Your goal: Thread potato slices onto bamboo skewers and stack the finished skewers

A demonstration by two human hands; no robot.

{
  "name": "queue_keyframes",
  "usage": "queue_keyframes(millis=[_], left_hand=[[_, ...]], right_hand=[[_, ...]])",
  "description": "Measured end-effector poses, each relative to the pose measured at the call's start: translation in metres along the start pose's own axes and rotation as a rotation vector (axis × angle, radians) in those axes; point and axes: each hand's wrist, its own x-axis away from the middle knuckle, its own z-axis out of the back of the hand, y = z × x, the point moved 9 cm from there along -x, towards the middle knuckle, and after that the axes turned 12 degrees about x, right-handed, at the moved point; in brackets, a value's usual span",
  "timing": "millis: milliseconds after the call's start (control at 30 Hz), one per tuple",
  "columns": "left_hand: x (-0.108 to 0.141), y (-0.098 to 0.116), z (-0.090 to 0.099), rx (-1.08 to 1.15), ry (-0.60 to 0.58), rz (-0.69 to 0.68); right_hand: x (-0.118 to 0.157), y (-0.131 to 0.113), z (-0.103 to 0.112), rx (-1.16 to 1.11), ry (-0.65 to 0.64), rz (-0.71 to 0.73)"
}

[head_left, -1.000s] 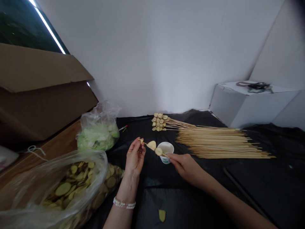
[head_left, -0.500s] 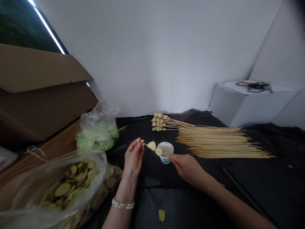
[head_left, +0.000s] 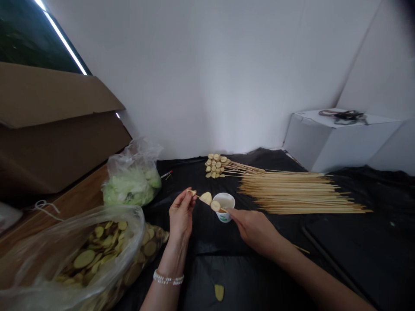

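My left hand point(head_left: 182, 211) pinches a potato slice point(head_left: 192, 192) at the tip of a bamboo skewer. Two more slices, one pale point(head_left: 205, 198) and one round point(head_left: 215, 206), sit further along the same stick. My right hand point(head_left: 251, 225) grips the skewer point(head_left: 223, 210) just behind the round slice, fingers closed; the rest of the stick is mostly hidden by the hand and forearm. Just behind the skewer stands a white paper cup point(head_left: 227, 201). A loose potato slice point(head_left: 219, 292) lies on the black sheet nearer to me.
A plastic bag of potato slices point(head_left: 84, 258) stands at left, with a bag of pale green vegetable point(head_left: 131, 188) behind it. Finished potato skewers point(head_left: 215, 166) lie at the back, bare skewers point(head_left: 298, 192) to their right. A cardboard box point(head_left: 58, 151) and white box point(head_left: 340, 140) flank the area.
The view has shifted very slightly. Both hands keep nearly the same hold on the skewer, and a bit more of the stick's end shows beyond my right forearm.
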Motion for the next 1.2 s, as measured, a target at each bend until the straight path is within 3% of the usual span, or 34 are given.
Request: queue_keyframes(millis=[267,433,533,767,1200], left_hand=[[0.000,0.002,0.003,-0.069,0.012,-0.086],[-0.001,0.005,0.005,-0.113,0.009,-0.147],[-0.001,0.001,0.005,-0.102,0.008,-0.109],[-0.001,-0.002,0.002,-0.003,0.005,-0.016],[0.006,-0.012,-0.006,0.026,-0.037,0.042]], right_hand=[[0.001,-0.007,-0.006,0.216,-0.049,0.009],[0.002,-0.009,-0.003,0.190,-0.067,-0.007],[0.002,-0.009,-0.002,0.148,-0.053,0.006],[0.001,-0.007,-0.003,0.300,0.067,0.042],[-0.001,0.008,0.012,0.006,0.119,0.059]])
